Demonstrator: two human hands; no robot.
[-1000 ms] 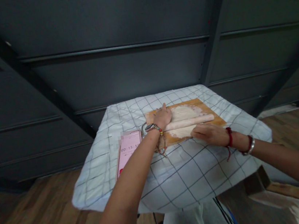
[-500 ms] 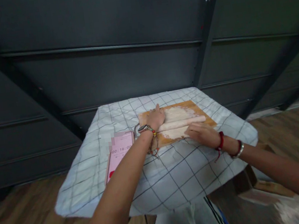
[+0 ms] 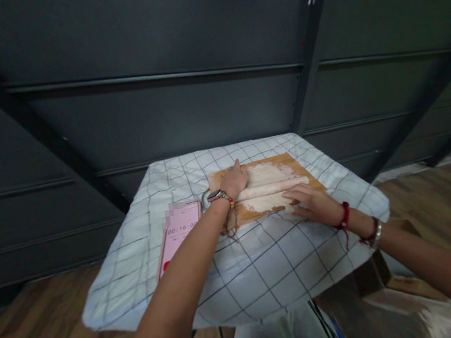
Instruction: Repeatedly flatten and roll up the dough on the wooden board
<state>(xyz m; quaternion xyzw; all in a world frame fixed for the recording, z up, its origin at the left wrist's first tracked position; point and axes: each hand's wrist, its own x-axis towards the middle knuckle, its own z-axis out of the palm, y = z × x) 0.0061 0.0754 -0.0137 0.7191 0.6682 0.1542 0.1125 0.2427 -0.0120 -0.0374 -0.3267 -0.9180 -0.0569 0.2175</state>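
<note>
A sheet of dough (image 3: 269, 172) lies flat on a wooden board (image 3: 314, 180), with ragged edges and smears around it. Across the dough rests a pale, smooth rolling pin (image 3: 272, 188), its right end jutting past the sheet. My left hand (image 3: 235, 180) lies over the pin's left end, one finger stretched forward and the others slightly bent; what is beneath the palm is hidden. My right hand (image 3: 311, 205) is at the near right edge of the dough, below the pin, fingers apart and holding nothing visible.
A pink-screened phone (image 3: 179, 231) showing a timer lies left of the board. Beside my left wrist is a partly hidden round object (image 3: 205, 198). The checked cloth (image 3: 263, 266) covers a small table against a dark panelled wall (image 3: 197, 112). An open cardboard box (image 3: 390, 286) stands at lower right.
My right hand has shifted slightly right, and its fingers have gone from bunched to spread. My left hand and the rolling pin look almost unmoved.
</note>
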